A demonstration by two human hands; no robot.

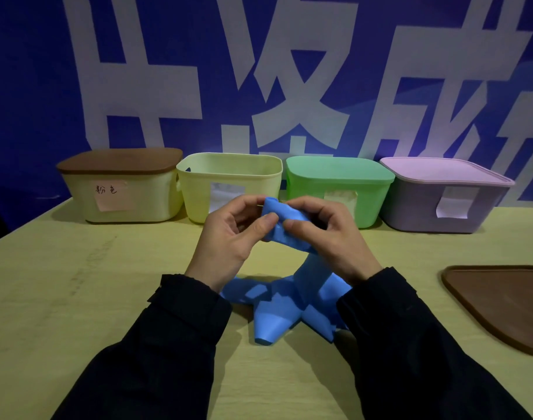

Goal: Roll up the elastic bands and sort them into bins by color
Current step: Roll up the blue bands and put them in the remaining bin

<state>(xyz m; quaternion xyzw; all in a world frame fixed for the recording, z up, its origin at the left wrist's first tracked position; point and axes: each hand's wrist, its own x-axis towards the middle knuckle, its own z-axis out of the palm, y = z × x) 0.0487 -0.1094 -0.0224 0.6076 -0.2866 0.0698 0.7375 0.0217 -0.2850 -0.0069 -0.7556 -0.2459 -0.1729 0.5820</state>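
A person in dark sleeves is holding a long, flat blue elastic band (284, 225) up over the pale yellow surface (77, 298). The left hand (228, 234) and the right hand (328, 234) are both pinching the top end of the band between thumb and fingers. The rest of the band is hanging down and lying crumpled on the surface between the arms. Four bins are sitting in a row at the back: a cream bin with a brown lid (122, 186), an open yellow bin (228, 174), a green lidded bin (341, 183) and a purple lidded bin (447, 195). A loose brown lid (501, 301) is lying at the right.
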